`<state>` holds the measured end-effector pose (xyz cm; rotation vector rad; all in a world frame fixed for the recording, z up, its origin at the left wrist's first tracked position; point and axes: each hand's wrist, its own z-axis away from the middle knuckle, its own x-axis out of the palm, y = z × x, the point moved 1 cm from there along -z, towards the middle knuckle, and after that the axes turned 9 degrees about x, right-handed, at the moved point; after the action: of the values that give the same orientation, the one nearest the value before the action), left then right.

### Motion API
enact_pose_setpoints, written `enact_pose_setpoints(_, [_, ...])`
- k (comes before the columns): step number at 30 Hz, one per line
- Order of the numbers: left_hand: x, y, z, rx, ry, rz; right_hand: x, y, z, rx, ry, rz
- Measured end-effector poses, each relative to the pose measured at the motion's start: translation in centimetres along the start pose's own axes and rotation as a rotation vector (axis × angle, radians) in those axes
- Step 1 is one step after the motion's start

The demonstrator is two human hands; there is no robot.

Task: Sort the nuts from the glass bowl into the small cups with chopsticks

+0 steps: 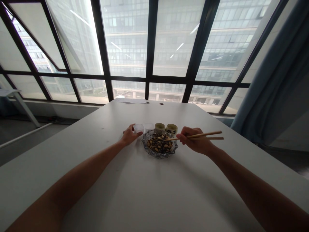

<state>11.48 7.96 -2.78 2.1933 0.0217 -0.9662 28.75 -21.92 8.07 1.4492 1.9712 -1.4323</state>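
A glass bowl full of mixed nuts and beans sits mid-table. My right hand grips a pair of wooden chopsticks, whose tips reach over the bowl's contents. My left hand rests on the table left of the bowl, its fingers curled around a small clear plastic cup. A second clear cup and two small ceramic cups stand in a row just behind the bowl.
The white table runs to a far edge under a wall of dark-framed windows. Papers lie at the far edge. A blue curtain hangs at the right. Another table stands far left.
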Motion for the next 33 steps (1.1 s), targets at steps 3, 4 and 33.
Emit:
enact_pose_setpoints(3, [0.2,-0.2,-0.1,0.016,0.002,0.026,0.1,0.2,-0.1,-0.002,-0.001,0.025])
enact_pose_setpoints(4, [0.3,-0.3,-0.1,0.027,0.002,0.038,0.1,0.2,-0.1,0.003,0.0,0.024])
enact_pose_setpoints(33, [0.4,0.3,0.1,0.082,0.088,-0.05,1.0,0.8,0.0,-0.041,-0.001,0.075])
